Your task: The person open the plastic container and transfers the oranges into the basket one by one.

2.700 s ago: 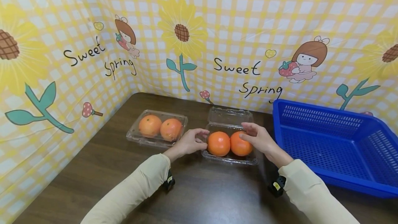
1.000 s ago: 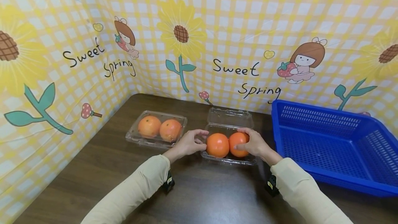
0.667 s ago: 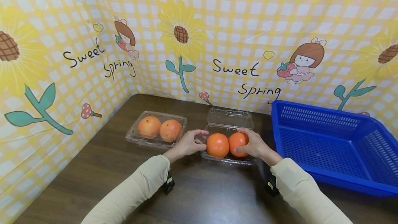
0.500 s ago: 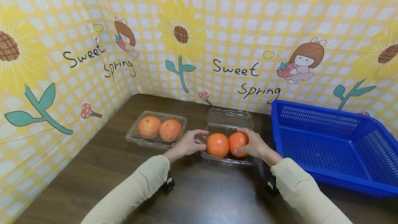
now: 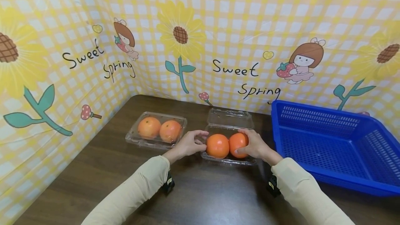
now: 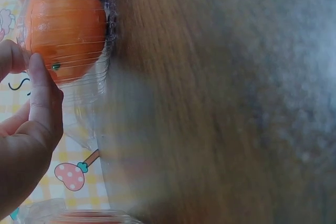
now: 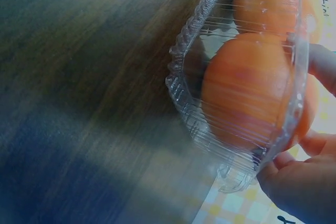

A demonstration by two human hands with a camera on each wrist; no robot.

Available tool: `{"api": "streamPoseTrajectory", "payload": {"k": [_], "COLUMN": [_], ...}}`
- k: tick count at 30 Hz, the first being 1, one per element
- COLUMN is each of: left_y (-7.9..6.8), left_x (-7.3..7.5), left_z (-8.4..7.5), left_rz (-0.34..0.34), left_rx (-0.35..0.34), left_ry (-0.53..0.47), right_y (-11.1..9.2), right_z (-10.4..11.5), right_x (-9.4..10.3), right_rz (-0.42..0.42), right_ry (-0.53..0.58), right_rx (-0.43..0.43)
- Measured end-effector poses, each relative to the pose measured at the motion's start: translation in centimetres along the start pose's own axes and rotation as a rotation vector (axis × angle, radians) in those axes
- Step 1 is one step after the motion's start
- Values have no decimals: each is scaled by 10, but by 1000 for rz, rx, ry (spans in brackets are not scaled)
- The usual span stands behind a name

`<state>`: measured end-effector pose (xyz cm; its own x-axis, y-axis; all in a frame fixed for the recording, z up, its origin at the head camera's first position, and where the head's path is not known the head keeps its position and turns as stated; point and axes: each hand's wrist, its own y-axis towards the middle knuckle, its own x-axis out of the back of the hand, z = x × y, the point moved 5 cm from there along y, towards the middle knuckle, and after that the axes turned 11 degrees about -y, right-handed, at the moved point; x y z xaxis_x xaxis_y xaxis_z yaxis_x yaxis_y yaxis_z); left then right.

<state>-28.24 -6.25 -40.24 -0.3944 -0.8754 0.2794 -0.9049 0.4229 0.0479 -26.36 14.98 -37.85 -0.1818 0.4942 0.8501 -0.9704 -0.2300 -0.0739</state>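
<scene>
In the head view I saw a clear box (image 5: 229,161) near the back edge of the table (image 5: 200,197), with its lid (image 5: 229,118) tipped back toward the yellow checked cloth (image 5: 231,16). In it sat the left fruit (image 5: 217,146) and the right fruit (image 5: 236,143), both orange, side by side. The right hand (image 5: 256,144) pinched the right fruit — thumb in front, fingers round the back. The left hand (image 5: 188,144) had its bent fingers and thumb at the left end of the clear box. Close to the table's back left corner lay a second box (image 5: 153,144), its lid down over two more fruits (image 5: 149,127). A big blue basket (image 5: 318,148) stood on the right, near the back edge.

In the left wrist view the thumb and a finger were close together at the clear box's end; I could not tell if they pinched it. A little green spot (image 6: 56,66) showed on the left fruit. A strip of the second box peeked in below.

In the right wrist view I looked through the clear box's ridged side. The right hand's thumb and finger were round the right fruit — it sat inside the box, with the left fruit close by.
</scene>
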Motion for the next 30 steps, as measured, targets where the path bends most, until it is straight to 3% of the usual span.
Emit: {"api": "streamPoseTrajectory", "payload": {"k": [14, 24, 30], "left_y": [1, 0, 0], "left_x": [1, 1, 1], "left_z": [-1, 1, -2], "left_rz": [28, 14, 19], "left_rx": [-25, 9, -8], "left_ry": [0, 14, 12], "right_y": [1, 1, 1], "right_z": [2, 4, 3], "right_x": [1, 2, 4], "right_rz": [-25, -65, -86], "right_ry": [-7, 21, 29], "right_rx": [39, 65, 70]}}
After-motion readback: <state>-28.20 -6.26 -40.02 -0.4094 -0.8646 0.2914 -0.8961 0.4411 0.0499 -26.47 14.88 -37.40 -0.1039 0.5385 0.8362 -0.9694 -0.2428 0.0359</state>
